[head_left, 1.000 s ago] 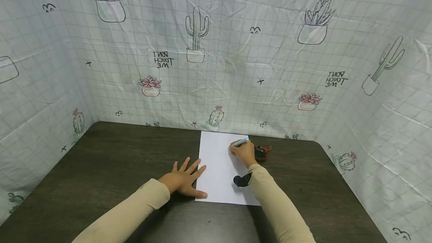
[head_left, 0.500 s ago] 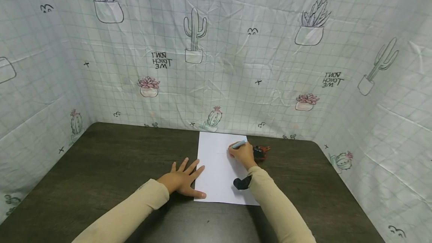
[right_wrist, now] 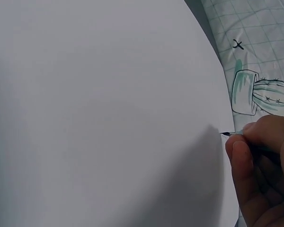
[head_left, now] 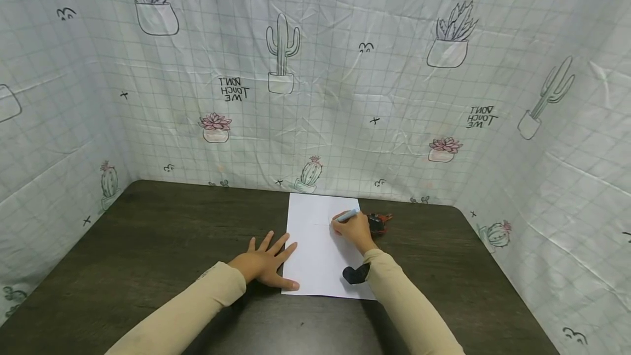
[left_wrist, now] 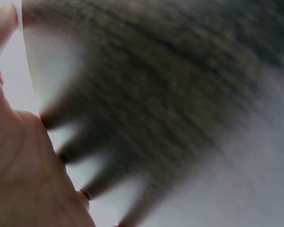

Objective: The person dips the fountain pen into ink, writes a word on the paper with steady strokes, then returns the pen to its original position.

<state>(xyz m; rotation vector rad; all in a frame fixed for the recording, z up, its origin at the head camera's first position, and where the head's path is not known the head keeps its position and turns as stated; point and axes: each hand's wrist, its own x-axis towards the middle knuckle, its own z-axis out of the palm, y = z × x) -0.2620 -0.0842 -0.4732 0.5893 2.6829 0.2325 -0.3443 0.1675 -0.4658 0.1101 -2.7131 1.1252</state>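
A white sheet of paper lies on the dark wooden table, with a faint thin line on its upper half. My left hand rests with fingers spread at the sheet's left edge, the thumb over its lower left corner. On the upper right of the sheet, my right hand pinches a light blue pen between thumb and fingers, slanted over the paper. The right wrist view shows the pen's dark tip right at the paper's surface, with the hand's fingers curled beneath.
Just right of the right hand lies a black and red object, partly hidden by it. A black device is on the right wrist, over the sheet. A cactus-print curtain encloses the table at the back and sides.
The right hand with the pen has shifted slightly toward the person across the paper. The left hand stays in place. The whole head view has drifted a little.
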